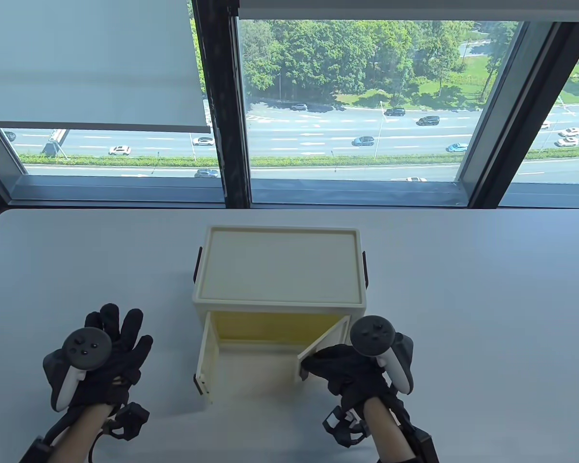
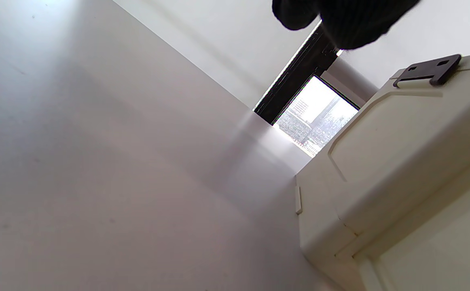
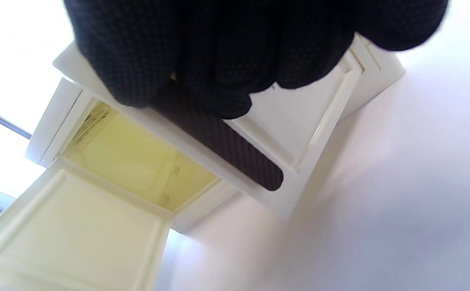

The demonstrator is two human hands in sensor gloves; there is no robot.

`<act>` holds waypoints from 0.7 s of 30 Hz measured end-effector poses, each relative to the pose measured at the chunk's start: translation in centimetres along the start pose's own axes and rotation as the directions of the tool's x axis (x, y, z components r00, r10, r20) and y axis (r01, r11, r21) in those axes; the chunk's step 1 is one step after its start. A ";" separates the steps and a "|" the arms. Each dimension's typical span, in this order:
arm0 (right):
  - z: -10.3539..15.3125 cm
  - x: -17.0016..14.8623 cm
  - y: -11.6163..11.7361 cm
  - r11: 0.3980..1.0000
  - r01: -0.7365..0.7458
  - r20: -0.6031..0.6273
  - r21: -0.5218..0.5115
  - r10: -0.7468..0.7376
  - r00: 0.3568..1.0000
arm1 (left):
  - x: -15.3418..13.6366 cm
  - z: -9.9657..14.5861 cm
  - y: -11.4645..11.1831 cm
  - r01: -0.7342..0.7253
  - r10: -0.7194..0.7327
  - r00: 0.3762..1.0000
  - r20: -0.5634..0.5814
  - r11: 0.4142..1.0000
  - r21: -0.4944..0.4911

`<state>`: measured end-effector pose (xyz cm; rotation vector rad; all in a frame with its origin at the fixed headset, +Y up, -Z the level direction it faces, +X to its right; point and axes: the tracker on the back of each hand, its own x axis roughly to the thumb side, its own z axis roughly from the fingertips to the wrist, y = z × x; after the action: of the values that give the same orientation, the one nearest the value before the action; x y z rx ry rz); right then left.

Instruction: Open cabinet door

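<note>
A small cream cabinet (image 1: 279, 270) stands mid-table with a yellow inside (image 1: 275, 327). Its left door (image 1: 206, 359) stands fully open, swung toward me. Its right door (image 1: 324, 345) is partly open, and my right hand (image 1: 340, 369) grips its free edge at the dark handle strip (image 3: 243, 155). In the right wrist view my fingers (image 3: 219, 64) wrap over that door's edge. My left hand (image 1: 106, 352) lies flat on the table, fingers spread, left of the cabinet and apart from it. The left wrist view shows the cabinet's side (image 2: 396, 161) with a dark latch (image 2: 427, 70).
The white table (image 1: 487, 299) runs to a window sill at the back. A large window (image 1: 357, 106) with a half-lowered blind (image 1: 91, 62) lies behind. Bare tabletop lies on both sides of the cabinet.
</note>
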<state>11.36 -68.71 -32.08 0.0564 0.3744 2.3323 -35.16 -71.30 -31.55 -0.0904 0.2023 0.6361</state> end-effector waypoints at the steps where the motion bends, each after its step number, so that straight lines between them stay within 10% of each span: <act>1: 0.3 -0.3 -0.3 1.000 -0.018 0.010 0.018 0.018 1.000 | 0.0 0.0 0.0 -0.001 0.001 1.000 0.001 1.000 0.001; 21: 2.8 -4.9 -5.2 0.998 -0.007 0.092 -0.069 0.014 0.996 | 0.0 0.1 -0.3 0.019 -0.019 1.000 -0.011 1.000 -0.017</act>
<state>18.80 -67.97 -30.57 0.1325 0.2490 2.3414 -34.98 -71.58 -31.45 -0.1123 0.2070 0.6183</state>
